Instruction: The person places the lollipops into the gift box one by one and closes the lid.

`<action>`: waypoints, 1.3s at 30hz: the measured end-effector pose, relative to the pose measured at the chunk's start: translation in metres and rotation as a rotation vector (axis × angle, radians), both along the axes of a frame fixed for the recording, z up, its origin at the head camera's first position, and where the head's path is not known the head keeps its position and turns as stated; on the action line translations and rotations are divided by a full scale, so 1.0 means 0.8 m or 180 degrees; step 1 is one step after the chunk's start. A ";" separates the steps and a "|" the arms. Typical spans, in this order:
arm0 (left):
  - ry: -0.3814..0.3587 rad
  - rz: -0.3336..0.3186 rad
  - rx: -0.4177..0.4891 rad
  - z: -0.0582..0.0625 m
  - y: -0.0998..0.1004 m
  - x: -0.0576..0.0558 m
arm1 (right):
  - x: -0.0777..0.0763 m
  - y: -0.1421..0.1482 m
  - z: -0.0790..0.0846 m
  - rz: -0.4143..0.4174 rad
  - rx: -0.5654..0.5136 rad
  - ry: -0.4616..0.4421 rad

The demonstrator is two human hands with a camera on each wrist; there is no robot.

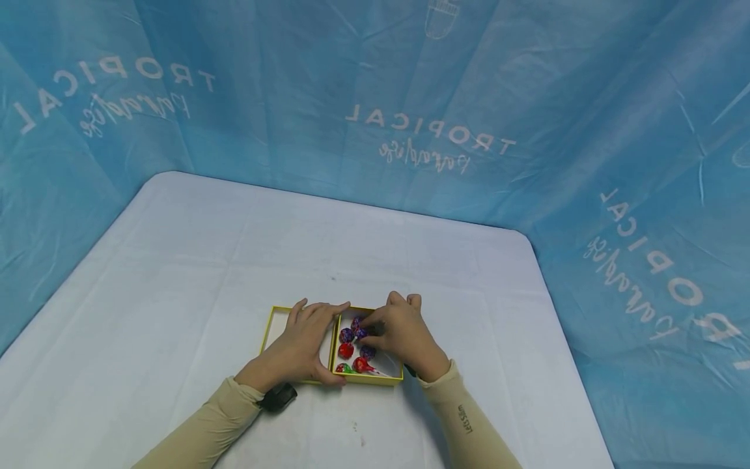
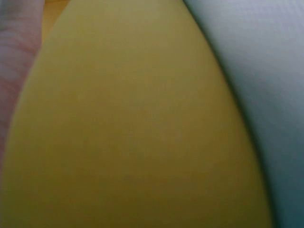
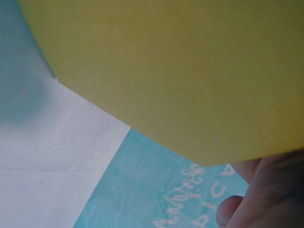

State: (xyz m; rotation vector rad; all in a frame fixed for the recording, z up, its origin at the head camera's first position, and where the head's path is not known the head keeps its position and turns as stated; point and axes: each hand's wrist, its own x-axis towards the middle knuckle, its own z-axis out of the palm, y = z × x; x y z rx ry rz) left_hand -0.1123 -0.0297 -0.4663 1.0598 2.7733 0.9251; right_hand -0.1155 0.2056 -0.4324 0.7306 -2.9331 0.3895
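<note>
A yellow-edged box (image 1: 369, 380) with a white inside holds several wrapped lollipops, among them a red one (image 1: 361, 365), a purple one (image 1: 346, 335) and a green one (image 1: 342, 369). Against its left side lies a second yellow-edged tray, perhaps the lid (image 1: 275, 326). My left hand (image 1: 301, 342) spans the line where the two meet, thumb at the front edge and fingers at the back, gripping the box. Inside the box, thumb and forefinger of my right hand (image 1: 404, 329) pinch a purple lollipop (image 1: 361, 333). Yellow box walls (image 2: 137, 114) fill most of both wrist views.
A white cloth covers the table (image 1: 176, 273). Blue printed curtains (image 1: 433, 78) hang along its back and sides. A dark wrist device (image 1: 278, 397) sits below the left hand, close to the tray's front edge.
</note>
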 end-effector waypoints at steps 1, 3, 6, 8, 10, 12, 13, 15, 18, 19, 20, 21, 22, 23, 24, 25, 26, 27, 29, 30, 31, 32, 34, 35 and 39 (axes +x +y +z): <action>0.0000 -0.0001 0.0002 0.000 0.000 0.000 | 0.001 0.000 0.001 0.0019 0.0021 0.0020; 0.0003 -0.0001 0.0007 0.000 0.000 0.000 | 0.002 0.000 0.002 0.0053 0.0073 0.0053; -0.0003 -0.0005 0.0014 0.000 0.000 0.000 | 0.003 0.000 0.003 0.0067 0.0160 0.0079; -0.0009 -0.0006 0.0006 0.000 0.000 0.000 | 0.003 0.000 0.002 0.0054 0.0208 0.0087; -0.0009 -0.0011 -0.0005 -0.001 0.000 0.000 | 0.004 -0.001 0.001 0.0041 0.0244 0.0102; -0.0013 -0.0016 -0.0015 -0.001 0.000 0.000 | 0.005 -0.002 0.001 0.0049 0.0282 0.0133; -0.0019 -0.0018 -0.0014 0.000 0.000 0.000 | 0.005 -0.003 0.001 0.0054 0.0299 0.0156; -0.0036 -0.0021 0.0001 0.000 0.000 0.000 | 0.006 -0.004 0.001 0.0069 0.0346 0.0207; -0.0062 -0.0017 0.0017 0.002 0.000 0.000 | 0.006 -0.006 0.000 0.0094 0.0421 0.0273; -0.0071 -0.0016 0.0021 0.002 0.000 0.000 | 0.007 -0.006 0.000 0.0095 0.0439 0.0284; -0.0076 -0.0013 0.0020 0.002 0.000 0.000 | 0.007 -0.006 -0.001 0.0100 0.0460 0.0299; -0.0073 -0.0011 0.0015 0.002 0.000 0.000 | 0.007 -0.006 -0.001 0.0102 0.0477 0.0307; -0.0072 -0.0009 0.0011 0.002 0.000 0.000 | 0.007 -0.006 -0.002 0.0106 0.0486 0.0314; -0.0073 -0.0007 0.0012 0.002 0.000 0.000 | 0.007 -0.006 -0.003 0.0107 0.0491 0.0320; -0.0071 -0.0005 0.0010 0.002 0.000 0.000 | 0.006 -0.006 -0.003 0.0106 0.0487 0.0322; -0.0073 -0.0004 0.0011 0.002 0.000 0.000 | 0.006 -0.006 -0.003 0.0108 0.0485 0.0317; -0.0069 -0.0003 0.0011 0.002 0.000 0.000 | 0.006 -0.005 -0.002 0.0113 0.0482 0.0308; -0.0064 -0.0006 0.0011 0.001 0.000 0.000 | 0.006 -0.005 -0.001 0.0116 0.0469 0.0284; -0.0060 -0.0010 0.0012 0.001 0.000 0.000 | 0.007 -0.004 0.002 0.0123 0.0437 0.0225; -0.0056 -0.0010 0.0005 0.001 -0.001 0.000 | 0.007 -0.004 0.003 0.0126 0.0409 0.0189; -0.0055 -0.0010 -0.0002 0.001 -0.001 0.000 | 0.007 -0.003 0.005 0.0133 0.0370 0.0148; -0.0050 -0.0012 -0.0006 0.001 -0.001 0.000 | 0.007 -0.002 0.006 0.0146 0.0319 0.0102; -0.0049 -0.0010 -0.0019 0.001 -0.001 0.000 | 0.007 -0.001 0.009 0.0183 0.0187 0.0033; -0.0051 -0.0010 -0.0021 0.001 -0.001 0.000 | 0.007 0.000 0.010 0.0215 0.0104 0.0012; -0.0040 -0.0010 -0.0018 0.001 -0.001 0.000 | 0.007 0.002 0.016 0.0416 -0.0277 0.0078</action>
